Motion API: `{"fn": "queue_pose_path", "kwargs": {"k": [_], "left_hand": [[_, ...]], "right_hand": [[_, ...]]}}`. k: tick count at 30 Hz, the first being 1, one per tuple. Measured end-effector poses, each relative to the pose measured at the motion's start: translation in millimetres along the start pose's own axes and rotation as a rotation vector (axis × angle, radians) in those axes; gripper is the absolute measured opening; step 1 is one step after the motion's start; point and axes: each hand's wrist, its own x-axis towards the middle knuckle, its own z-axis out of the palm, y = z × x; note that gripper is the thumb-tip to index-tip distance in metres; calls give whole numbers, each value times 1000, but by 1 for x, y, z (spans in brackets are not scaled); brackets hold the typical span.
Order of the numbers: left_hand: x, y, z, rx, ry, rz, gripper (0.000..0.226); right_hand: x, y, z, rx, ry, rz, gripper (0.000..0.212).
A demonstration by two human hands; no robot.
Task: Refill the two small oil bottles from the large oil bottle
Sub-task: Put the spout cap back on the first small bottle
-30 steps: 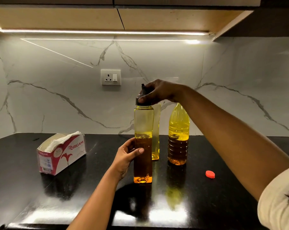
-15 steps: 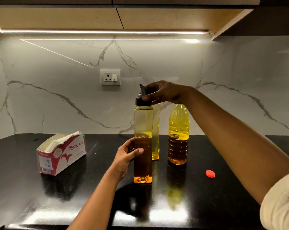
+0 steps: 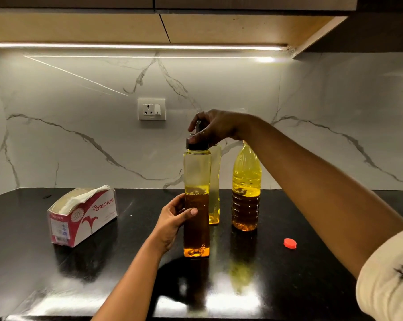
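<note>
A tall square small oil bottle [image 3: 196, 177] stands upright on the black counter [image 3: 57, 274], a bit over half full of amber oil. My left hand [image 3: 174, 217] grips its lower body from the left. My right hand [image 3: 213, 126] reaches over from the right and holds the black spout cap [image 3: 196, 145] on its top. Behind it stands a second square small bottle [image 3: 215, 181], mostly hidden, with a little oil at the bottom. The large round oil bottle [image 3: 246, 188] stands uncapped to the right. Its red cap [image 3: 289, 243] lies on the counter.
A red and white tissue box [image 3: 85, 216] sits on the counter at the left. A marble backsplash with a wall socket [image 3: 151, 109] rises behind the bottles. Wooden cabinets with a light strip hang overhead.
My right hand has shifted on the black cap, its fingers turning round it. The bottle and my left hand have stayed in place.
</note>
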Motion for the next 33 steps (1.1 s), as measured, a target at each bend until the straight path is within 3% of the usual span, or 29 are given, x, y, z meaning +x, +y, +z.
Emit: {"fn": "queue_pose_path", "kwargs": {"k": [3, 5, 9, 11, 13, 16, 19, 21, 23, 27, 30, 33], "left_hand": [[0, 0, 0, 6, 5, 0, 88], [0, 1, 0, 8, 1, -4, 88], [-1, 2, 1, 8, -6, -7, 89], [-1, 2, 1, 9, -7, -11, 89], [0, 2, 0, 12, -6, -15, 90], [0, 1, -1, 8, 1, -14, 93], [-1, 1, -1, 9, 2, -15, 93], [-1, 1, 0, 13, -3, -14, 91], [-1, 2, 0, 8, -5, -12, 90], [-2, 3, 1, 8, -5, -13, 92], [-2, 3, 0, 5, -2, -9, 91], [-2, 3, 0, 12, -3, -11, 91]], "right_hand": [[9, -4, 19, -350, 298, 69, 67], [10, -6, 23, -400, 347, 125, 82], [-1, 1, 1, 136, 21, 79, 67], [-4, 9, -8, 254, -126, 30, 63], [-3, 12, -9, 235, -153, 16, 50], [-2, 8, 3, 18, 11, -18, 36], [4, 2, 21, -258, 298, 57, 59], [4, -2, 26, -372, 388, 87, 67], [0, -5, 22, -247, 294, 94, 68], [-5, 6, 1, 290, -55, 42, 59], [-4, 13, -5, 265, -203, 23, 37], [-4, 8, -5, 42, -98, -4, 35]]}}
